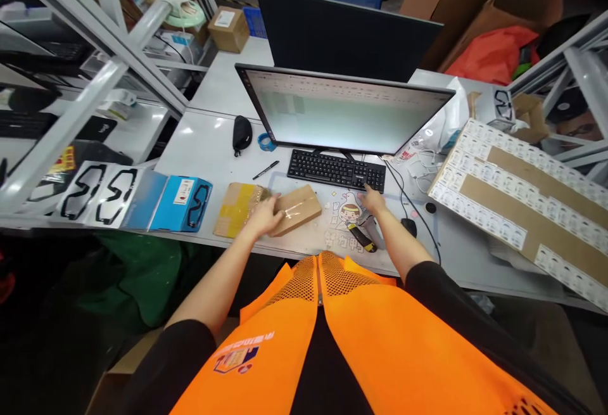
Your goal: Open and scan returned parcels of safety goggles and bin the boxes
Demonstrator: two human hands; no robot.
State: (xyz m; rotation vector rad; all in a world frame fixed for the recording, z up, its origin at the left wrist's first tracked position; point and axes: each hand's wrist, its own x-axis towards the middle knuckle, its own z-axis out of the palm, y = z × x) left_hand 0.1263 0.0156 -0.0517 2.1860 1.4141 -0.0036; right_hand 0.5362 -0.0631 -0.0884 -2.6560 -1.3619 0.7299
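My left hand rests closed on a small brown cardboard parcel wrapped in clear tape, gripping its left end on the desk. A flattened yellow-brown carton lies just left of it. My right hand reaches forward with fingers stretched toward the right end of the black keyboard, holding nothing. A yellow-and-black utility knife lies on the clear desk mat just below that hand. The lit monitor stands behind the keyboard.
A blue glasses box and white glasses boxes sit at the left. A pen, black case and blue tape roll lie near the monitor. A mouse, cables and a labelled cardboard sheet occupy the right.
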